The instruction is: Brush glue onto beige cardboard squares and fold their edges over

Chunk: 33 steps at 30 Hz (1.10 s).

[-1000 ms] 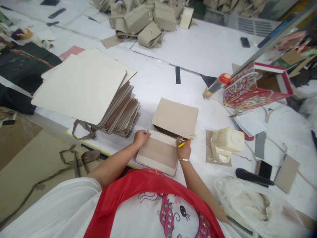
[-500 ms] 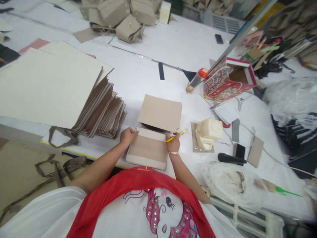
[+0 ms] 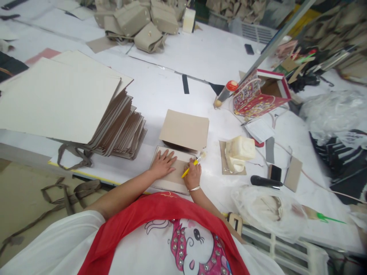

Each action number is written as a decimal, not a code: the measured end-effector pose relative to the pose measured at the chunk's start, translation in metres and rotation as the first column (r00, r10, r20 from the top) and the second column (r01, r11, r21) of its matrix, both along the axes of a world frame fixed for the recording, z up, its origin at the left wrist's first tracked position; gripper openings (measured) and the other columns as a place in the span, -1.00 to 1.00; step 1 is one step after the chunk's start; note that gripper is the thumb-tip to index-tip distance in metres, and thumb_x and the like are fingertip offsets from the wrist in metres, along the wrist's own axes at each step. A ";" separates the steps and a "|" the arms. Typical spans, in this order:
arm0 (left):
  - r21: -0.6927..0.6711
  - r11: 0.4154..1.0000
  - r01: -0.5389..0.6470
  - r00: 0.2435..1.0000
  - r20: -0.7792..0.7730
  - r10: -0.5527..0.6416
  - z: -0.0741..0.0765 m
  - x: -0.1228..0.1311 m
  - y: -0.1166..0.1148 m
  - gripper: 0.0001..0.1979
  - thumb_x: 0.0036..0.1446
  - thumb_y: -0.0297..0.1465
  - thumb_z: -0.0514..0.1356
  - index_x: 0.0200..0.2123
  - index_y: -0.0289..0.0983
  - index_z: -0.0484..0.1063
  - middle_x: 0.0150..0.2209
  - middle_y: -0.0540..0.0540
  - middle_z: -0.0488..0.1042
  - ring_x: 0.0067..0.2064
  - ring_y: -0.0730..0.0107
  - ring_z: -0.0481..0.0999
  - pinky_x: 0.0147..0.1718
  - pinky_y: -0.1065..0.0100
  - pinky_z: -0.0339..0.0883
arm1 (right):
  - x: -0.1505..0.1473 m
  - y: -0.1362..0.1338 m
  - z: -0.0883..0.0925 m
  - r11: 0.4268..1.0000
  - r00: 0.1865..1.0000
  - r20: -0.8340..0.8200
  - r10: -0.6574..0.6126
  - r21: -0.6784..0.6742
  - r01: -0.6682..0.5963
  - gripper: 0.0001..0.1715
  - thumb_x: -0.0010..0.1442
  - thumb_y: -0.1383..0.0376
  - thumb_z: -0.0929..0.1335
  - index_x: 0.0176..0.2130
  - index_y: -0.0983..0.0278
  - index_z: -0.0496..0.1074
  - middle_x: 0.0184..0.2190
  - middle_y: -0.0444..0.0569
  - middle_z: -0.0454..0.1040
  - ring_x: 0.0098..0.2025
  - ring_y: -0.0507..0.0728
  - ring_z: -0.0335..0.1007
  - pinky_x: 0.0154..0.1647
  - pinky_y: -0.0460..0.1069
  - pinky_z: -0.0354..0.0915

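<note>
My left hand [image 3: 163, 164] lies flat with fingers spread on a taupe panel [image 3: 174, 182] with pale strips, close to the table's front edge. Fingers closed, my right hand [image 3: 192, 175] holds a yellow-handled brush [image 3: 189, 168] over the panel's right side; its pale bristles point away from me, past the far right corner. Just beyond the panel stands a stack of taupe pieces [image 3: 185, 128]. To the right, a cream-coloured, glue-smeared plastic container [image 3: 240, 148] rests on a piece of board [image 3: 223, 168].
Left of me rises a tall pile of folded taupe panels [image 3: 123, 133] under large cream sheets [image 3: 60, 95]. Rightward are a red patterned paper bag [image 3: 258, 97], a black-handled tool [image 3: 265, 181] and a plastic bag [image 3: 258, 210]. Taupe handbags [image 3: 134, 23] are heaped at the back.
My left hand has moved from the panel's left far corner to lie flat on top of it. My right hand has shifted slightly left and down with the brush, now over the panel.
</note>
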<state>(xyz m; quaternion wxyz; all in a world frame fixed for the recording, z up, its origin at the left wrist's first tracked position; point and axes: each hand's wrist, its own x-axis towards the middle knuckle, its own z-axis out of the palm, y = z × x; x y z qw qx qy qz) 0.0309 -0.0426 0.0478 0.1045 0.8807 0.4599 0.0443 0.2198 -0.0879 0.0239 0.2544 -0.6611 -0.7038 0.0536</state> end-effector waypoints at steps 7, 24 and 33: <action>0.025 1.000 -0.019 1.000 -0.020 0.019 0.002 -0.001 -0.009 -0.47 0.19 -0.16 -0.02 0.20 -0.20 0.14 0.27 -0.17 0.03 0.28 -0.04 -0.06 0.16 -0.15 -0.26 | 0.006 -0.006 0.005 0.996 0.991 0.107 0.083 -0.040 -0.079 -0.72 0.20 0.44 0.18 -0.10 0.33 0.31 0.07 0.12 0.32 0.15 0.22 0.10 0.19 0.24 -0.16; -0.008 0.930 0.368 0.915 0.185 -0.360 0.007 0.011 -0.038 -0.77 0.22 -0.45 -0.03 -0.30 -0.31 0.43 -0.35 -0.15 0.44 -0.24 0.33 0.39 -0.19 0.28 0.25 | 0.000 -0.027 0.032 0.956 0.956 0.061 0.286 0.042 -0.289 -0.67 0.11 0.36 0.26 -0.08 0.26 0.27 -0.03 0.08 0.36 0.08 0.22 0.14 0.15 0.23 -0.06; -0.071 0.980 0.185 0.939 0.306 -0.156 0.007 0.032 -0.039 -0.66 0.23 -0.39 -0.06 0.02 -0.34 0.31 0.00 -0.21 0.40 0.04 0.28 0.33 0.04 0.23 0.18 | 0.074 -0.061 0.018 0.997 0.974 0.216 0.073 -0.012 -0.072 -0.82 0.17 0.39 0.17 -0.29 0.30 0.33 -0.50 -0.05 0.28 -0.34 0.12 0.19 -0.09 0.09 0.17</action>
